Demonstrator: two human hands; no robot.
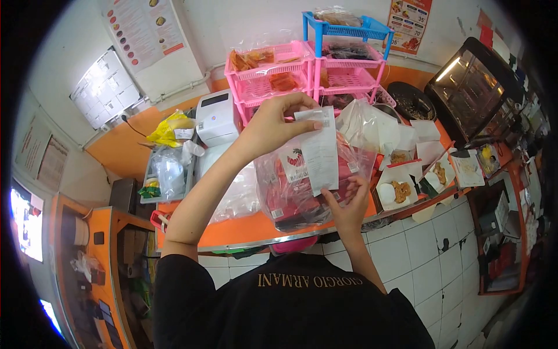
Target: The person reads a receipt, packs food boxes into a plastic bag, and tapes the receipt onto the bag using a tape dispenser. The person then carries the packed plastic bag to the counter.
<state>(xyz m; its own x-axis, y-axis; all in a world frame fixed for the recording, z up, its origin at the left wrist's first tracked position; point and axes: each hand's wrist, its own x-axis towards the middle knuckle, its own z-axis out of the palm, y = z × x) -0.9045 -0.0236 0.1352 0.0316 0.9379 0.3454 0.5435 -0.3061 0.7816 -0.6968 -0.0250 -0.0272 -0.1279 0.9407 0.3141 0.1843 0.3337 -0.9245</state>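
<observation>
A long white printed receipt (321,152) hangs in front of a clear plastic bag. My left hand (283,125) pinches its upper part, thumb across the paper. Near the receipt's lower edge is my right hand (349,210), its thumb tip at the paper and its other fingers apart from the thumb, over the bag's right side. The clear bag (268,195) stands on the orange counter and has red and dark contents, with a white printed label showing through. Its contents are partly hidden by the receipt.
Open white boxes with fried food (401,191) line the counter's right side. Behind stand pink tiered racks (270,72) and a blue-topped rack (349,29). A white label printer (216,119) and a grey tray (185,195) of packets are left. A glass display warmer (474,87) stands far right.
</observation>
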